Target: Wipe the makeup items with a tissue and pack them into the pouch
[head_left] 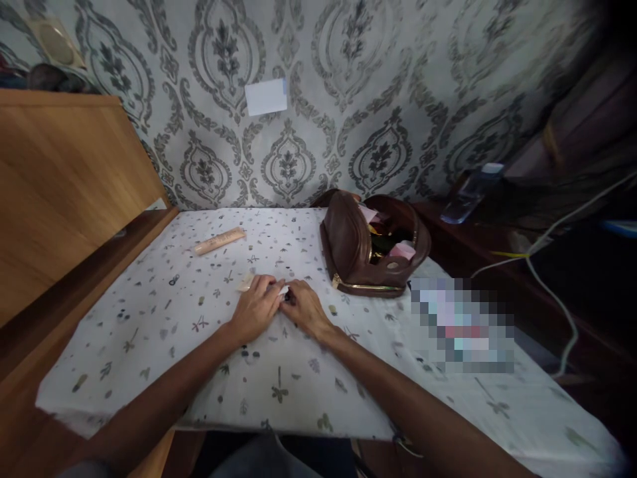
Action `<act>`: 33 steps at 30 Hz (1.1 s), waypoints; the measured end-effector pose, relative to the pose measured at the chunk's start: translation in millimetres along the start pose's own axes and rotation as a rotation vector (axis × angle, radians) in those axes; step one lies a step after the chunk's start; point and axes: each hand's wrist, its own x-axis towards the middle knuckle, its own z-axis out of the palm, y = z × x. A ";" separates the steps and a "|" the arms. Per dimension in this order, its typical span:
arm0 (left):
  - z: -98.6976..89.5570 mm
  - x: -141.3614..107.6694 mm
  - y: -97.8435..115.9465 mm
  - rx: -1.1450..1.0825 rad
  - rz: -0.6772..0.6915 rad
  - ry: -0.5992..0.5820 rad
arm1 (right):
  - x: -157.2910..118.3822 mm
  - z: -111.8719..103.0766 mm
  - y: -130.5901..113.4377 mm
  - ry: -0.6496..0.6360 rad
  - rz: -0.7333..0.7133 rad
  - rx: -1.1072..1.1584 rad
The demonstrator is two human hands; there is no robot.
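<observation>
Near the middle of the patterned cloth (164, 358), both hands meet around a small white piece (283, 290) that looks like paper or a wrapper. My left hand (257, 309) bends its fingers over it from the left. My right hand (302, 308) pinches at it from the right, its thumb and fingertips close together. A flat cream-coloured piece (245, 283) sticks out beyond the left fingers. The fingers hide most of what lies between them. A peach-coloured tube (219, 241) lies on the cloth, beyond my left hand.
An unzipped brown leather bag (343, 242) with pink and dark contents stands right of my hands. A blurred-out flat item (460, 328) lies farther right. A clear bottle (465, 199) and a white cable (567, 318) are off to the right. A wooden panel (70, 179) borders the left.
</observation>
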 end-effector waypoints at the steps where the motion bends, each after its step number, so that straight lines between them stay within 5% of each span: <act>1: -0.3 0.7 -2.5 0.027 -0.002 -0.009 | -0.4 -0.7 -0.5 0.002 -0.004 -0.002; 11: -10.8 2.3 -64.7 0.119 -0.325 -0.131 | -0.3 -3.3 -6.0 -0.010 0.016 -0.009; 15: -11.5 1.4 -56.8 0.118 -0.358 -0.123 | -1.8 -4.4 -7.2 -0.005 0.002 0.017; 23: -8.1 -6.1 -12.1 0.027 0.031 -0.016 | -2.0 0.5 -5.0 0.048 -0.021 0.010; 33: -10.6 -2.6 -57.3 -0.022 -0.202 -0.044 | -4.8 -4.6 -3.0 0.007 -0.026 0.148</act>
